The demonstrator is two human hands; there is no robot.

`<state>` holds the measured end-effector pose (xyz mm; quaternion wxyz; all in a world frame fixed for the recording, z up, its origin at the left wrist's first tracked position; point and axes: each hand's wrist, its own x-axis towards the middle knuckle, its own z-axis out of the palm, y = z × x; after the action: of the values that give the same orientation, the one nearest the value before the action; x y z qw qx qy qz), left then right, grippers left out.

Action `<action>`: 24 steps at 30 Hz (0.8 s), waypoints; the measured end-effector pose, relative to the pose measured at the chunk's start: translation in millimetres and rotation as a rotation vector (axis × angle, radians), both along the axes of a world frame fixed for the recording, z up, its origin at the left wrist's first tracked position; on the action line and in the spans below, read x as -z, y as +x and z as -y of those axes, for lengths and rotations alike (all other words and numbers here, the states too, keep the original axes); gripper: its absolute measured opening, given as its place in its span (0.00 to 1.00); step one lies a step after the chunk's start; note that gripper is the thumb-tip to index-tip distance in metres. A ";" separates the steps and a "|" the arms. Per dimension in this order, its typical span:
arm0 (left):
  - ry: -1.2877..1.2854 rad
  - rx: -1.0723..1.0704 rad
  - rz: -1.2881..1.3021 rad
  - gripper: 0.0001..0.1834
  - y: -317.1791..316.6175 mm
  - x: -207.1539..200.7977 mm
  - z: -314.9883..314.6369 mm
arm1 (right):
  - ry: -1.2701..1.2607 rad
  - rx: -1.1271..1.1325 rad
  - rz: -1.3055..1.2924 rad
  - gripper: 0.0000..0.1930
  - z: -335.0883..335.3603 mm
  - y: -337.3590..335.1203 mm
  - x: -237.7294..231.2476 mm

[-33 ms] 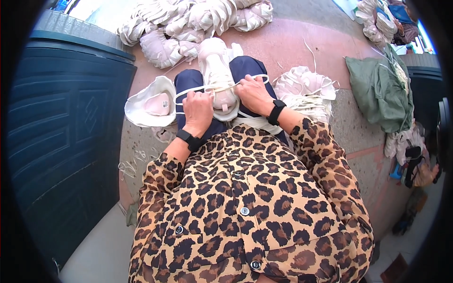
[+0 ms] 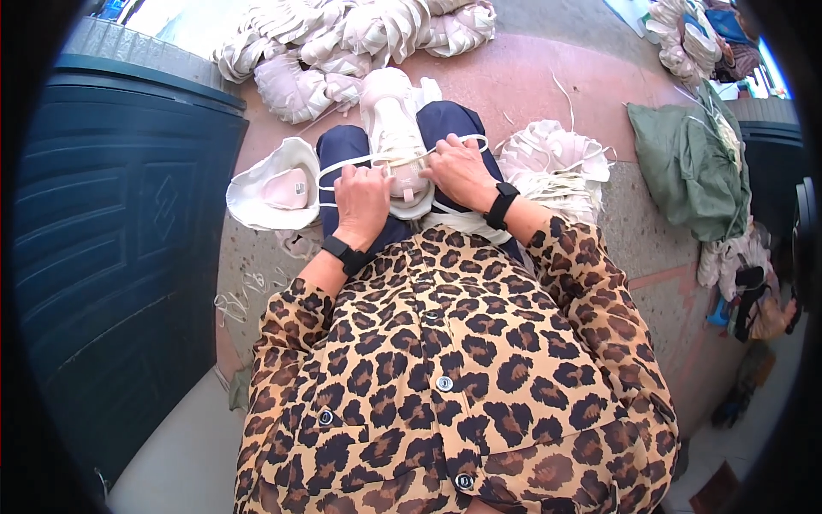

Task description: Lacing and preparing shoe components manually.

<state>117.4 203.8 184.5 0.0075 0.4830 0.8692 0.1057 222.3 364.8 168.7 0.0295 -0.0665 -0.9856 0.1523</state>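
A pale pink and white shoe upper (image 2: 392, 111) lies between my knees, its pink heel tab toward me. A cream shoelace (image 2: 344, 162) crosses its opening and loops out to both sides. My left hand (image 2: 361, 201) is closed at the left of the opening, its fingers pinched on the lace. On the other side, my right hand (image 2: 465, 176) pinches the lace too, with one loop standing out past its knuckles. The fingertips partly cover the lace where it meets the upper.
Left of my knee sits a white, bowl-shaped piece with a pink inside (image 2: 274, 190). To the right are a pile of pink uppers (image 2: 552, 154) and a bundle of laces (image 2: 556, 193). Bundled uppers (image 2: 342, 43) lie ahead, a green sack (image 2: 689, 167) right, a dark blue door (image 2: 120, 223) left.
My left hand has shifted very slightly toward the shoe upper, and my right hand a touch to the left. The lace and the upper look the same.
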 end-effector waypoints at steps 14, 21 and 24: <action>-0.249 0.282 -0.237 0.06 -1.0 -7.1 -4.2 | 0.066 -0.129 0.021 0.04 0.9 -11.3 5.6; 0.153 0.306 -0.052 0.03 -18.2 -22.6 -16.0 | 0.070 -0.032 -0.062 0.05 3.2 -17.5 -19.0; 0.422 -0.070 0.626 0.06 -31.6 -34.2 -39.8 | -0.257 0.213 -0.414 0.08 -4.2 -38.1 -32.5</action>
<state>85.9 243.6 218.7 0.1694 0.3882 0.7999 0.4252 184.3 369.0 201.2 0.2376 -0.1405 -0.9186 0.2827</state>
